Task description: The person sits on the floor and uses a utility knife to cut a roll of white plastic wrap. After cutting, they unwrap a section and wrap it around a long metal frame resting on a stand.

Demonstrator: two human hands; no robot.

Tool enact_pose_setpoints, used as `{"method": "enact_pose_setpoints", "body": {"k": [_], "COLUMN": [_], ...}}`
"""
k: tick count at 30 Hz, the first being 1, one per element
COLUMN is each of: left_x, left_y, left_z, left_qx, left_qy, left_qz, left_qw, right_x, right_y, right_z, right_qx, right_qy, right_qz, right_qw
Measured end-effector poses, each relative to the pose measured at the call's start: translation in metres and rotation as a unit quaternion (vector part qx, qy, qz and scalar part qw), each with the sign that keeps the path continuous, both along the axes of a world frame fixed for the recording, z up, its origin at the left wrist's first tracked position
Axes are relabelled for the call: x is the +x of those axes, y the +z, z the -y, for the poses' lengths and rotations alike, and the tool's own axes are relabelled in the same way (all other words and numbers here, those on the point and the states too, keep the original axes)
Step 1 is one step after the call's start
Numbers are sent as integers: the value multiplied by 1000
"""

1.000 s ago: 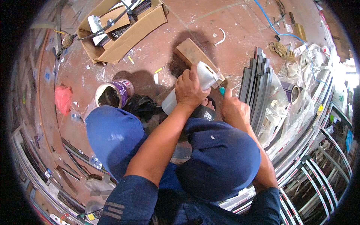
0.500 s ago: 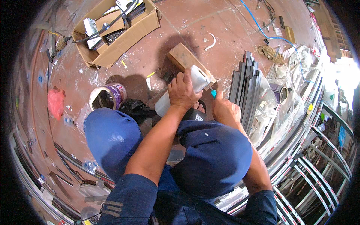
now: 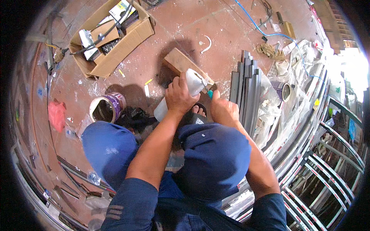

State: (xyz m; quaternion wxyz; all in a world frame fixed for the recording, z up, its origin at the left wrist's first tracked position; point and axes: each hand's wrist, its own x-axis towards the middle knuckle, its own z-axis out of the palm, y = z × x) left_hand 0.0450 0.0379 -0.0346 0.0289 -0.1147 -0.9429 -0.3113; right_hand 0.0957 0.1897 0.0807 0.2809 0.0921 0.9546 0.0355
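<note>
My left hand (image 3: 180, 96) is closed round a white plastic pipe (image 3: 194, 80) that slants up to the right, its far end resting against a wooden block (image 3: 183, 63). The lower end of the pipe comes out below the hand. My right hand (image 3: 223, 110) is closed on a small hand tool with a teal handle (image 3: 210, 93). Its thin metal shaft reaches to the open end of the pipe; the tip is too small to make out. A foot (image 3: 198, 111) shows just beneath the pipe.
Dark grey metal profiles (image 3: 245, 92) lie bundled to the right, beside plastic sheeting (image 3: 269, 119). At the left stand a purple paint bucket (image 3: 116, 101) and an open cardboard box (image 3: 127, 48) of goods. A curved white offcut (image 3: 207, 44) and a blue hose (image 3: 277, 34) lie on the floor.
The whole scene has shifted slightly left in the view. My right hand and the teal-handled tool have come a little nearer the pipe's end; my left hand keeps its grip.
</note>
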Motion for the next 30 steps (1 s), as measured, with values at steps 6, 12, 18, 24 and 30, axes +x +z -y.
{"method": "enact_pose_setpoints", "body": {"k": [6, 12, 18, 24, 30], "left_x": [0, -1, -1, -11, -8], "left_y": [-1, 0, -1, -3, 2], "left_z": [-1, 1, 0, 1, 1], "left_qx": [12, -2, 31, 24, 34], "left_qy": [-9, -5, -5, -2, -16], "left_qz": [20, 70, 18, 64, 85], "left_qw": [1000, 998, 999, 998, 996], "right_x": [-14, 0, -16, -9, -10], "right_y": [-4, 3, -5, -7, -8], "right_z": [-1, -2, 0, -5, -9], "right_qx": [-1, -6, -13, -31, -15], "right_qy": [-10, 10, -7, -21, -4], "right_qz": [8, -1, 17, -10, -11], "right_qw": [1000, 1000, 1000, 999, 1000]}}
